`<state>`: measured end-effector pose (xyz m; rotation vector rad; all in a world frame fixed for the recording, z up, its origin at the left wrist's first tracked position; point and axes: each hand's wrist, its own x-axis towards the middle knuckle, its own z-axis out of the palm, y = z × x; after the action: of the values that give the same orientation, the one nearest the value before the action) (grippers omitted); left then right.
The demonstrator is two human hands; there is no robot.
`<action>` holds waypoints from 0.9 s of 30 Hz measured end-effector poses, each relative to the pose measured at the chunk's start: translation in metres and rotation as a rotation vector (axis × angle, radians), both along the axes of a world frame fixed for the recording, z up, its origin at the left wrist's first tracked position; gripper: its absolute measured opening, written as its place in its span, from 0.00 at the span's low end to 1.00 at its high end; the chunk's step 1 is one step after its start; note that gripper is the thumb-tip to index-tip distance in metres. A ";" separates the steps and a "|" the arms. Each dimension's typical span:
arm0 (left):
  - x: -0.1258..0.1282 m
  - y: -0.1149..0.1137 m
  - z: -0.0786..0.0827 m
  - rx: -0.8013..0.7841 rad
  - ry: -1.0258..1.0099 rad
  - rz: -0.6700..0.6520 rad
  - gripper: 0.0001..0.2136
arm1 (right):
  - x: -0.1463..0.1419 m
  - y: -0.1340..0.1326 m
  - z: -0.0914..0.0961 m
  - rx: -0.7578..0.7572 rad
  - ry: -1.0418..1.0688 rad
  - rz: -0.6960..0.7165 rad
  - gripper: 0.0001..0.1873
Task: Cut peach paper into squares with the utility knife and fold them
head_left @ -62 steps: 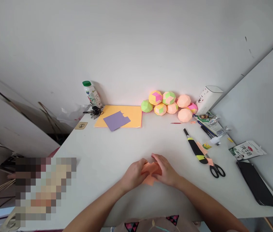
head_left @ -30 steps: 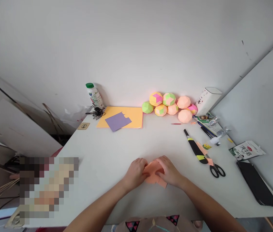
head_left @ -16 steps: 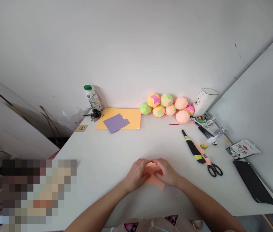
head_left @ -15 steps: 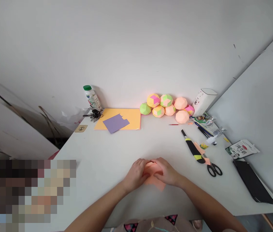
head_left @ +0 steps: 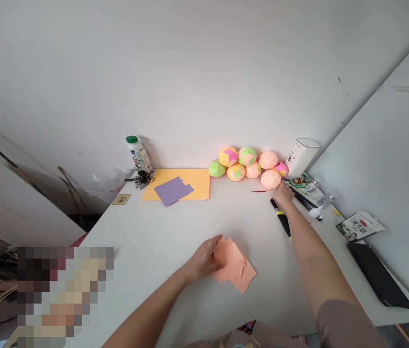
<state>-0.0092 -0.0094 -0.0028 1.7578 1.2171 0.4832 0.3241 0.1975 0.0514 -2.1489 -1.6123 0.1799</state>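
My left hand [head_left: 204, 258] is closed on the left side of a folded peach paper piece [head_left: 231, 261] with several overlapping flaps, low over the front middle of the table. My right hand [head_left: 284, 194] is stretched out to the back right, close beside a peach paper ball [head_left: 271, 179]. Its fingers point away from me and are mostly hidden, so any hold cannot be made out. Partly behind my right forearm lies a black and yellow-green cutter-like tool [head_left: 282, 222]. A thin red stick [head_left: 259, 191] lies left of that hand.
Several faceted paper balls [head_left: 236, 172] are piled against the wall. At the left are a purple sheet [head_left: 173, 191] on yellow paper [head_left: 200, 186], keys [head_left: 142, 178] and a bottle [head_left: 139, 154]. A white container [head_left: 303, 157], a milk packet [head_left: 359, 227] and a black case [head_left: 380, 275] line the right.
My right hand has left the peach paper piece and moved far forward and right, to beside the peach ball. My left hand keeps the paper, which now shows more fully. The view has shifted slightly.
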 end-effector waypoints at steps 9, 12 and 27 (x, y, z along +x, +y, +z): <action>-0.002 0.002 -0.004 0.002 -0.021 0.004 0.36 | -0.041 -0.068 -0.010 0.056 -0.212 0.069 0.21; -0.002 0.000 -0.004 0.050 -0.004 -0.007 0.35 | -0.057 -0.121 -0.022 0.072 -0.306 0.296 0.22; 0.000 -0.009 -0.009 0.415 0.122 -0.143 0.32 | -0.022 -0.165 -0.042 0.247 -0.334 0.438 0.19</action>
<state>-0.0094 -0.0181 -0.0117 2.2381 1.1188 0.5815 0.3017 0.0326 0.0094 -1.6813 -2.1544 -0.2484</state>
